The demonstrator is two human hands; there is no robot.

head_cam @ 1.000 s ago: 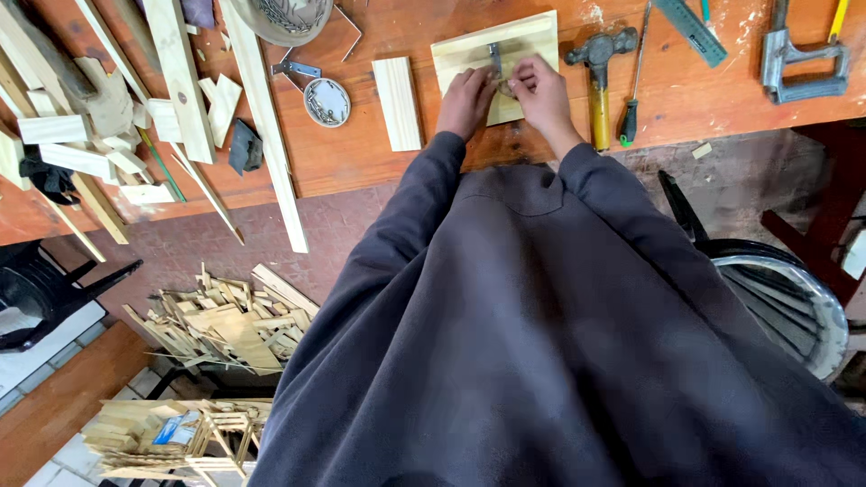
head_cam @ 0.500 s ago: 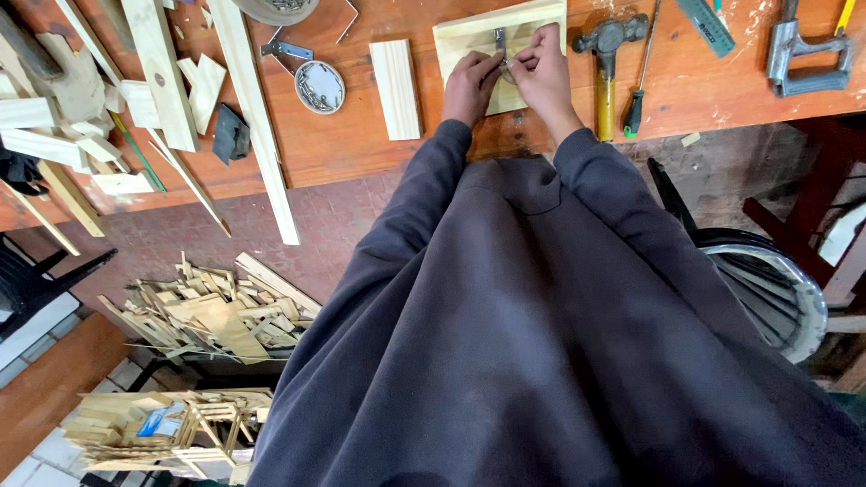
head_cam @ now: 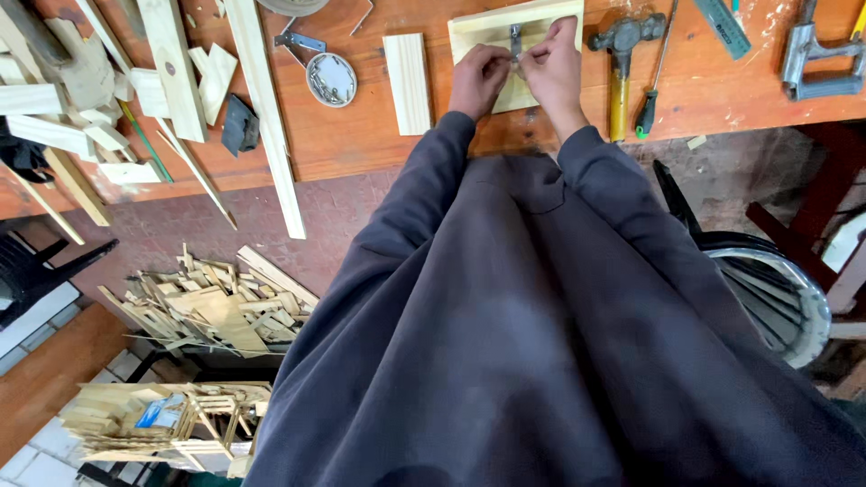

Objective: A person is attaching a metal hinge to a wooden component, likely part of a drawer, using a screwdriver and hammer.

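Observation:
My left hand (head_cam: 478, 79) and my right hand (head_cam: 552, 68) meet over a pale wooden board (head_cam: 478, 32) on the orange workbench (head_cam: 361, 144). Both pinch a small grey metal fitting (head_cam: 515, 41) that lies on the board's middle; whether it is a hinge or a latch I cannot tell. A short wooden slat (head_cam: 408, 83) lies just left of my left hand. Right of my right hand lie a hammer (head_cam: 618, 63) with a yellow handle and a screwdriver (head_cam: 651, 90). My dark grey sleeves fill the lower view.
A round tin of nails (head_cam: 331, 79), a long wooden strip (head_cam: 266, 117) and several offcuts (head_cam: 81, 81) lie at the left of the bench. A metal clamp (head_cam: 816, 63) sits far right. Scrap wood piles (head_cam: 216, 302) lie on the floor; a wheel (head_cam: 776, 289) stands at the right.
The view has shifted so the bench sits higher in frame. Both hands stay on the metal fitting, drawn closer together over the board.

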